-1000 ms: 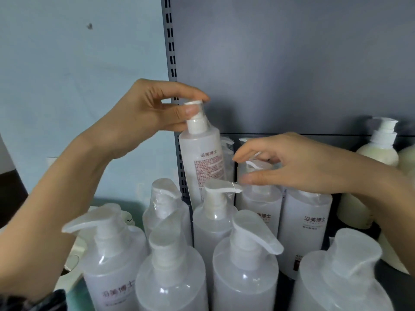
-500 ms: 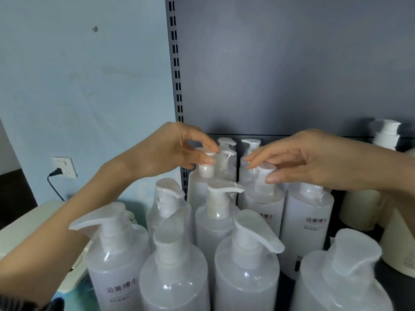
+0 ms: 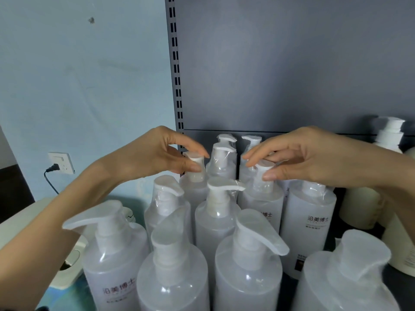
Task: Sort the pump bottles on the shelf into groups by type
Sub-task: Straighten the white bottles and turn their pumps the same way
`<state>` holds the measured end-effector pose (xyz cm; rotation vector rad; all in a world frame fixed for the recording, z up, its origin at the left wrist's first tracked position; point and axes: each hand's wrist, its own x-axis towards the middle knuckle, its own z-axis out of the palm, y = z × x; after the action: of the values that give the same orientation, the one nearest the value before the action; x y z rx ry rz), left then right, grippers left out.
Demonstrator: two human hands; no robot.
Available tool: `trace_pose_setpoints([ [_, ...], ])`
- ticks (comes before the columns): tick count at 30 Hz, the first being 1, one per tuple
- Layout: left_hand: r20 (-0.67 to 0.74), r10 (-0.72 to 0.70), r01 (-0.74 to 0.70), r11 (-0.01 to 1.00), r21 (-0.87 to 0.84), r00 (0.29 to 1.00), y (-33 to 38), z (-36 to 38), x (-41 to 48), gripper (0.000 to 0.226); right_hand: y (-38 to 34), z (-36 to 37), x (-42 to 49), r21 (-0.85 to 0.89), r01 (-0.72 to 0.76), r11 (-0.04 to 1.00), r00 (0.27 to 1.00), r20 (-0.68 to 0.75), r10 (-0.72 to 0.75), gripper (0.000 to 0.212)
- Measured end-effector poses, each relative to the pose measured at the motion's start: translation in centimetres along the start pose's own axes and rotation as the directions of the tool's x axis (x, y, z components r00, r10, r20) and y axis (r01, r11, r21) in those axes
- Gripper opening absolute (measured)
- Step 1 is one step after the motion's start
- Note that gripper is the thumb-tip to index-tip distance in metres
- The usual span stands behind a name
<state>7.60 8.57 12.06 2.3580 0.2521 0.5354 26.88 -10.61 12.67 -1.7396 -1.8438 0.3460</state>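
1. The back-left bottle (image 3: 194,194) is upright, its long axis vertical. It sits near the back left corner of the shelf (image 3: 292,75), just right of the slotted upright (image 3: 176,86). Its base is hidden.
2. The left hand (image 3: 155,153) reaches in from the left. Its thumb and fingertips pinch this bottle's pump head (image 3: 195,156), and the body hangs straight below them. The fingers hide which way the nozzle points.
3. The second bottle (image 3: 261,203) is also upright. It is to the right and one row nearer the front edge, packed among similar ones.
4. The right hand (image 3: 314,158) reaches in from the right. Its fingers curve over that pump top and the thumb is at its side, pinching it.
5. Clear pump bottles (image 3: 247,265) crowd the front edge, their nozzles pointing various ways. Cream bottles (image 3: 361,205) stand toward the right end.
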Motion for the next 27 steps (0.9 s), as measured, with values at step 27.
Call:
trace_pose_setpoints([
  [27,0.346,0.057,-0.062,0.998,0.004,0.937,1.6,-0.7,1.3,0.039,0.8,-0.5,-0.2,-0.067,0.055,0.996,0.998,0.038,-0.052,0.036],
])
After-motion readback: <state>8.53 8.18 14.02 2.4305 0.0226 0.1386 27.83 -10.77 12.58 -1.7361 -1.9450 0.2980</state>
